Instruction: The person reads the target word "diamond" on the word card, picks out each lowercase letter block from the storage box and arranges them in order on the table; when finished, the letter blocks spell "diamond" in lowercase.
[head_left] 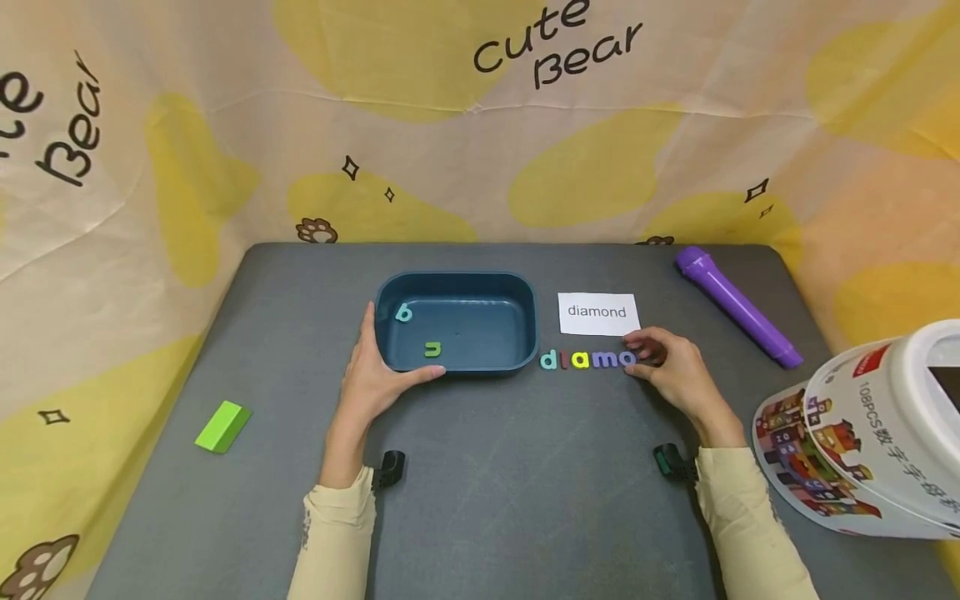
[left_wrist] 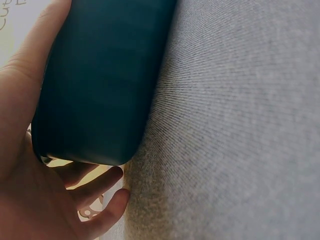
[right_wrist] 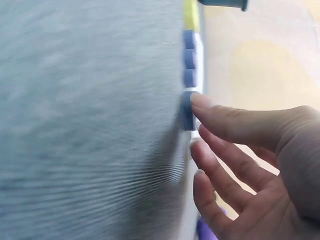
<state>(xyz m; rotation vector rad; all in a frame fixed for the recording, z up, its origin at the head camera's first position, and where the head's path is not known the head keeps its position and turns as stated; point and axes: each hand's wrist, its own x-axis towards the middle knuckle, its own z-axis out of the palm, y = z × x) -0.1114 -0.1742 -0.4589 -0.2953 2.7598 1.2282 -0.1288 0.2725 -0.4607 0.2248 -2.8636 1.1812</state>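
On the table (head_left: pixel 517 492), toward its far edge, the left hand (head_left: pixel 367 379) grips the blue tray (head_left: pixel 480 325) at its left end; the left wrist view adds lower fingers spread, hidden from the head view, which alone shows a teal letter (head_left: pixel 403 313) and green letter (head_left: pixel 432 349) inside. Toward the right edge, the right hand (head_left: pixel 678 375) pinches the purple letter o (head_left: pixel 627 358), its other fingers apart in the right wrist view

Cream-and-yellow printed backdrop (head_left: pixel 420 142), probably cloth, grey round-cornered tabletop (head_left: pixel 525 500)
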